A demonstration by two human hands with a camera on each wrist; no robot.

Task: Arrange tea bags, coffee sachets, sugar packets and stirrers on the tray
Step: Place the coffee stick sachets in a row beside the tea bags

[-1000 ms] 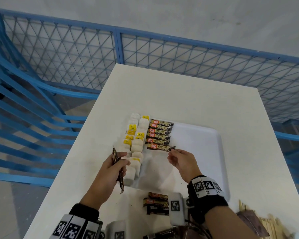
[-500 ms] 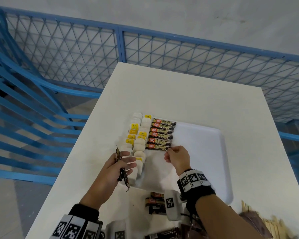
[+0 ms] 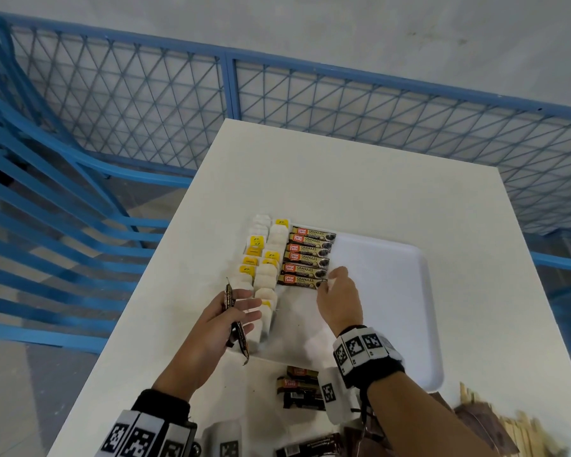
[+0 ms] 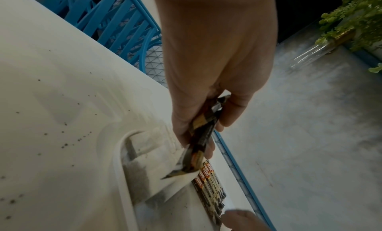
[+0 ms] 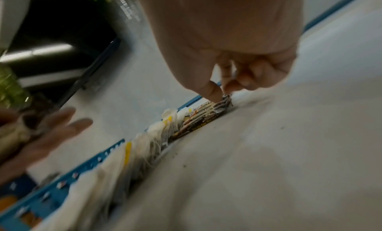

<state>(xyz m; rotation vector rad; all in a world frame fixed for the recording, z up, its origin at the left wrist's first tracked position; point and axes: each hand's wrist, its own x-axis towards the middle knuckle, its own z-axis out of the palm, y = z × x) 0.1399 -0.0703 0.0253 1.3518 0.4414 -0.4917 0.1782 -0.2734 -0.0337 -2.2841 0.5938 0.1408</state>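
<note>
The nearest coffee sachet (image 3: 301,280) in our column lies flat on the white tray (image 3: 393,291), its long axis running left to right, parallel with the five sachets stacked beyond it. Our right hand (image 3: 338,300) sits at its right end, thumb and forefinger closed in a pinch on the crimped edge; the right wrist view shows the same pinch, with the other fingers curled in. So the sachet stretches away leftward from that hand, and we judge that we are squaring it up against its neighbour.

To the left of the column, two rows of tea bags (image 3: 264,258) with yellow tags fill the tray's left side. Over their near end, our left hand (image 3: 226,319) grips a small bunch of spare sachets (image 3: 234,319), held on edge with their long axis pointing away from us, thumb on one side and fingers on the other.

The next free slot lies just toward us from the pinched sachet, and the right hand is the nearer one to it. The spares would need turning crosswise to match the column.

Loose sachets (image 3: 299,387) wait on the white table (image 3: 343,166) near us, with wooden stirrers (image 3: 521,430) at the right.
</note>
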